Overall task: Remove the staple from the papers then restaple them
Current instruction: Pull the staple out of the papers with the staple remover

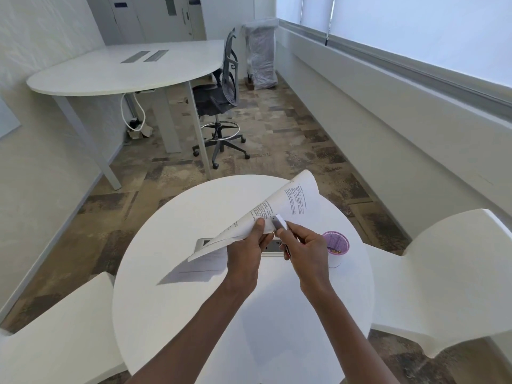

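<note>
**Two hands work at the corner of the papers**

A person stands over a round white table (171, 314). The left hand (245, 256) grips a bundle of white printed papers (279, 209) and holds it up off the table. The fingers and thumb curl around the near edge of the bundle, close to one corner. I think the papers are lifted so the corner is easy to see and easy to reach.

The right hand (306, 249) pinches a small grey and white tool (278, 221). It may be a staple remover or a small stapler; it is too small to tell. Its tip touches the papers just beside the left thumb. So the corner being worked on sits right between the two hands, with the left hand holding it steady and the right hand bringing the tool in. The staple itself is too tiny to see, so I cannot say if it is in or out.

The far end of the papers curls up and over in the air. One more white sheet (199, 268) lies flat on the table under the bundle. A small round purple-lidded cup (335, 242) stands on the table just to the right of the right hand, out of the way but near.
</note>
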`<move>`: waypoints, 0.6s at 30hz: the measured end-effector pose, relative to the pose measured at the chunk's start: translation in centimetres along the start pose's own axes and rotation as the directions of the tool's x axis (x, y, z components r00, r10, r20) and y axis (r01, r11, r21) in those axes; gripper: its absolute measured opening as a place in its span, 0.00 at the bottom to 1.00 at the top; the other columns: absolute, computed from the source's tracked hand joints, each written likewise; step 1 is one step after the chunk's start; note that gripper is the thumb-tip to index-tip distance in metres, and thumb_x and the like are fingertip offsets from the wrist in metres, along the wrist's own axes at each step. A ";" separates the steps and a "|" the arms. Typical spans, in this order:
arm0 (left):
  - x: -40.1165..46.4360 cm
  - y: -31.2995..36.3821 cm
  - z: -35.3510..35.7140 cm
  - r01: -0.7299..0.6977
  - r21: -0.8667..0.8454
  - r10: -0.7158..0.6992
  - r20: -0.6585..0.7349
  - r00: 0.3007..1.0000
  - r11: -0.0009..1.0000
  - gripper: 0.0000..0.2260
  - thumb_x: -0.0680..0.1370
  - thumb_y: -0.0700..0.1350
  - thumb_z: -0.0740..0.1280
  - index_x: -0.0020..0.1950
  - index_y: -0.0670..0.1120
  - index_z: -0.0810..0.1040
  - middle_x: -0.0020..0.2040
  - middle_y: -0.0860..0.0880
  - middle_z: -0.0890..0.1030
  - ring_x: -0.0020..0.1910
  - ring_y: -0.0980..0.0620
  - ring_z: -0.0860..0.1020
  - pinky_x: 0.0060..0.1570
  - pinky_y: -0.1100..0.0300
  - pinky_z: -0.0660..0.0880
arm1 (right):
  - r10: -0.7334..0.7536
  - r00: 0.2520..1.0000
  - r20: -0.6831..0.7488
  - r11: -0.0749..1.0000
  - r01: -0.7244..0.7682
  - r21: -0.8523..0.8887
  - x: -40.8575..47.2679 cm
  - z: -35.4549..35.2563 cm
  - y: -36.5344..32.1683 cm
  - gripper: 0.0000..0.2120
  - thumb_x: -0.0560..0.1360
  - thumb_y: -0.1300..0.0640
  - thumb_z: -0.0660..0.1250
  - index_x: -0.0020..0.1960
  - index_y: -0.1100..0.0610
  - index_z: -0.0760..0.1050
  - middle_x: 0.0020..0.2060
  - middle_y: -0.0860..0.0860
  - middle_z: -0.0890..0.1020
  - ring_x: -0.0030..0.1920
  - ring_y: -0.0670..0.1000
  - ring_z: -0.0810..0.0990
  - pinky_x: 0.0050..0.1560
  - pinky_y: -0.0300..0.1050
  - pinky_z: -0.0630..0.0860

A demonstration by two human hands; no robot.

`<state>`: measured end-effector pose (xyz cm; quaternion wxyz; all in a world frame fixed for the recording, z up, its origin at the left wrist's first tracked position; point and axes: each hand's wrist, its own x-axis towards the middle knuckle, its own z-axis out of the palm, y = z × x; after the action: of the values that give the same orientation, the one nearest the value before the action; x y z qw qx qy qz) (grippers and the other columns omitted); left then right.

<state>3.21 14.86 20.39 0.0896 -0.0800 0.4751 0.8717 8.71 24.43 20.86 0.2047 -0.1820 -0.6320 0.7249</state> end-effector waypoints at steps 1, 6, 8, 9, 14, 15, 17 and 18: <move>0.0 -0.1 0.0 -0.008 0.012 0.008 0.003 1.000 1.000 0.17 0.78 0.38 0.70 0.67 0.40 0.76 0.62 0.43 0.82 0.55 0.49 0.84 0.45 0.62 0.81 | -0.021 1.000 -0.011 0.999 0.020 -0.045 0.0 -0.1 0.1 0.10 0.73 0.56 0.71 0.50 0.44 0.86 0.30 0.49 0.80 0.31 0.48 0.71 0.32 0.45 0.70; -0.4 -0.4 0.2 0.005 0.015 -0.005 -0.006 1.000 1.000 0.17 0.78 0.38 0.70 0.66 0.40 0.78 0.61 0.44 0.83 0.54 0.48 0.85 0.44 0.61 0.82 | -0.132 0.991 -0.019 0.979 0.127 -0.158 -0.4 -0.1 -0.1 0.11 0.73 0.54 0.71 0.48 0.38 0.84 0.36 0.44 0.86 0.36 0.49 0.79 0.40 0.52 0.77; -0.5 -0.5 0.3 0.012 0.010 -0.012 -0.015 1.000 1.000 0.17 0.77 0.39 0.71 0.66 0.41 0.78 0.60 0.44 0.84 0.53 0.48 0.85 0.43 0.60 0.82 | -0.171 0.984 -0.043 0.960 0.157 -0.230 -0.5 -0.1 0.0 0.13 0.74 0.56 0.72 0.50 0.37 0.83 0.39 0.45 0.86 0.42 0.48 0.83 0.45 0.49 0.80; -0.5 -0.5 0.2 0.015 0.000 -0.015 -0.016 1.000 1.000 0.17 0.77 0.39 0.71 0.66 0.41 0.78 0.60 0.44 0.84 0.53 0.48 0.85 0.43 0.60 0.82 | -0.199 0.979 -0.047 0.946 0.179 -0.269 -0.5 -0.2 0.1 0.13 0.74 0.57 0.72 0.54 0.42 0.84 0.40 0.43 0.85 0.44 0.46 0.83 0.44 0.44 0.80; -0.6 -0.8 0.0 -0.019 0.030 0.020 -0.049 0.999 0.999 0.14 0.76 0.44 0.73 0.61 0.52 0.81 0.56 0.51 0.86 0.53 0.49 0.85 0.48 0.53 0.83 | -0.275 0.961 -0.012 0.874 0.245 -0.419 -0.5 -0.1 0.6 0.17 0.74 0.63 0.72 0.61 0.53 0.82 0.48 0.49 0.82 0.50 0.44 0.80 0.49 0.34 0.76; -0.7 -0.8 0.0 -0.021 0.050 0.024 -0.063 0.998 0.999 0.11 0.76 0.44 0.73 0.57 0.53 0.82 0.53 0.53 0.86 0.51 0.49 0.85 0.49 0.51 0.83 | -0.282 0.959 -0.005 0.867 0.253 -0.430 -0.5 0.0 0.6 0.17 0.74 0.64 0.72 0.61 0.53 0.82 0.49 0.50 0.81 0.51 0.46 0.80 0.50 0.37 0.77; -0.8 -0.8 0.0 -0.011 0.072 0.017 -0.080 0.997 0.997 0.07 0.76 0.43 0.73 0.52 0.52 0.82 0.49 0.52 0.87 0.49 0.48 0.86 0.51 0.49 0.82 | -0.317 0.948 0.010 0.835 0.284 -0.470 -0.6 0.3 0.7 0.17 0.74 0.65 0.71 0.61 0.53 0.82 0.49 0.51 0.81 0.52 0.49 0.78 0.51 0.38 0.76; -0.7 -0.8 0.0 -0.005 0.068 0.010 -0.081 0.997 0.998 0.06 0.76 0.42 0.72 0.52 0.51 0.82 0.50 0.50 0.87 0.49 0.48 0.86 0.50 0.50 0.83 | -0.347 0.938 0.020 0.811 0.310 -0.497 -0.7 0.4 0.9 0.17 0.74 0.66 0.71 0.61 0.53 0.82 0.49 0.51 0.81 0.52 0.49 0.78 0.50 0.36 0.74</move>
<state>4.11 15.17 19.91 0.0696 -0.1105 0.5078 0.8515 9.01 23.65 20.05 0.2961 -0.1420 -0.8097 0.4865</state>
